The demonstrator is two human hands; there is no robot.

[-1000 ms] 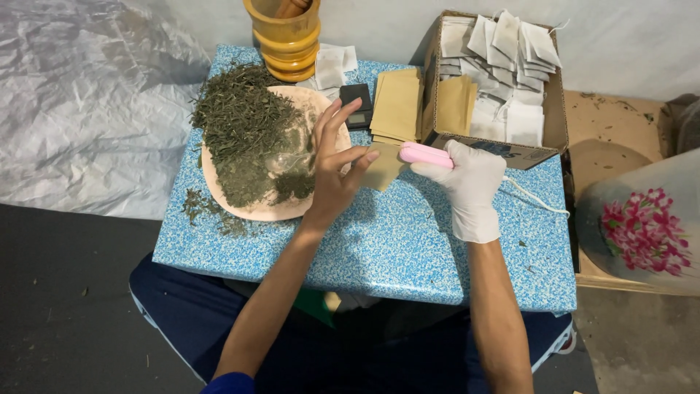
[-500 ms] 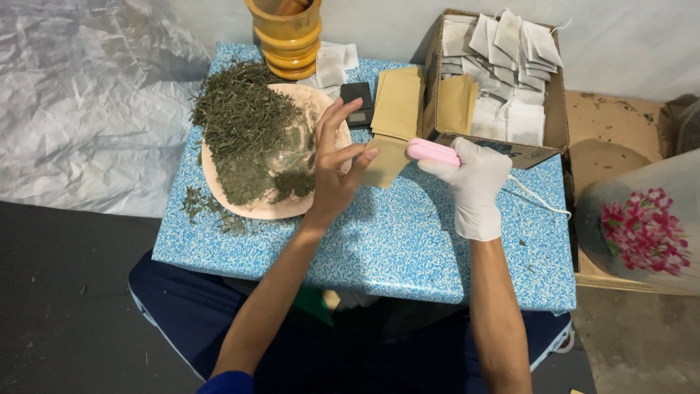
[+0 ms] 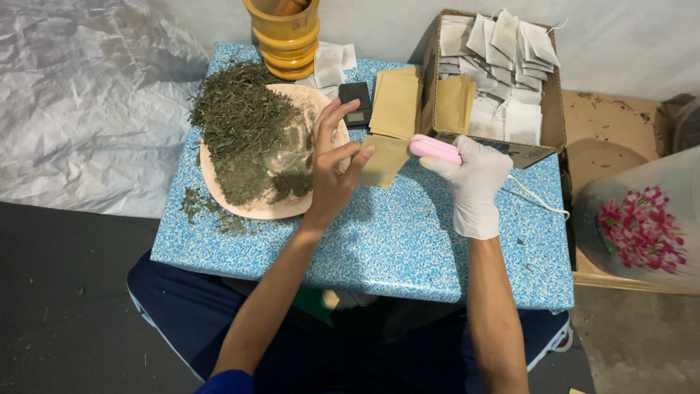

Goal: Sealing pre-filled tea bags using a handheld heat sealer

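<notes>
Pinching a small tan paper sachet by its edge, the bare left hand presents it to the pink handheld sealer gripped in the gloved right hand; a dish of dried green leaves is kept beside the left hand, probably within reach for filling.

A single head-worn camera looks steeply down from above the seated person, close over a blue speckled surface. It faces forward toward a pale wall, both forearms entering from the bottom edge.
</notes>
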